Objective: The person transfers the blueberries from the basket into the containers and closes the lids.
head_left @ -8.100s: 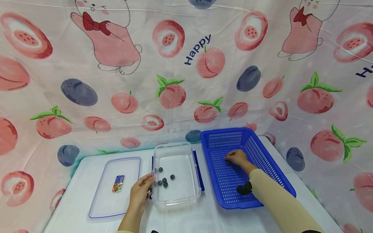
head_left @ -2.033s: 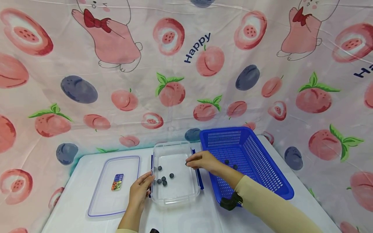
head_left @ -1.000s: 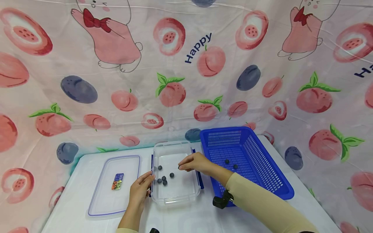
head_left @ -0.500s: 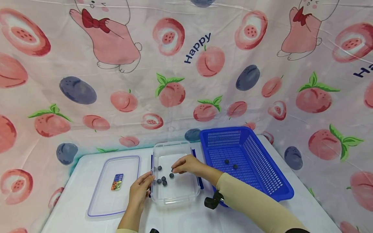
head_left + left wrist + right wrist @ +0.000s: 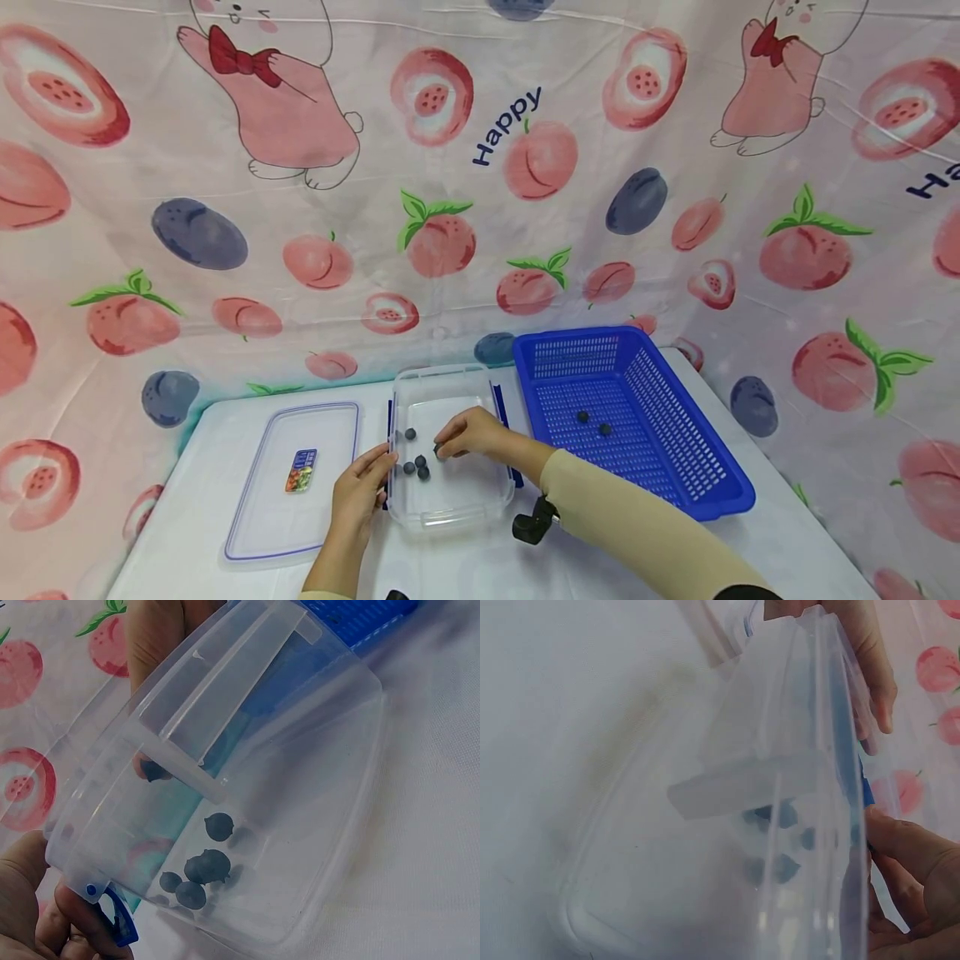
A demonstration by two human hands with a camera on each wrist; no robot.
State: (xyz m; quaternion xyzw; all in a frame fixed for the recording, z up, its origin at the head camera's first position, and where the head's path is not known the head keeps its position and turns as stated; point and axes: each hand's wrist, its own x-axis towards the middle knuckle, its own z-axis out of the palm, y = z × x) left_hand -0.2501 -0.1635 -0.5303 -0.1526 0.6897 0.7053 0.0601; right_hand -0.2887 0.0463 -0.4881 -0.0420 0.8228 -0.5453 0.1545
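Observation:
A clear plastic container [image 5: 468, 492] with several blueberries [image 5: 207, 866] on its floor stands on the table. My left hand [image 5: 357, 492] grips its left wall, thumb at the rim and the other fingers outside near a blue latch [image 5: 120, 919]. Over the container, my right hand [image 5: 476, 435] pinches one blueberry [image 5: 152, 771] between thumb and fingertips, low above the other berries. In the right wrist view, the berries look blurred through the container wall, with the right hand's fingers [image 5: 911, 844] beside it. Two more blueberries [image 5: 594, 422] lie in the blue basket [image 5: 637, 492] at the right.
The container's clear lid [image 5: 258, 508], with a blue seal and a colourful label [image 5: 302, 471], lies flat at the left. A fruit-printed curtain [image 5: 450, 208] hangs behind the white table [image 5: 465, 567]. A black wrist device [image 5: 534, 523] hangs beneath the right sleeve.
My right hand has carried the blueberry out of the basket, leftward over the container wall, and lowered it towards the berries there. The left hand keeps its hold on the container.

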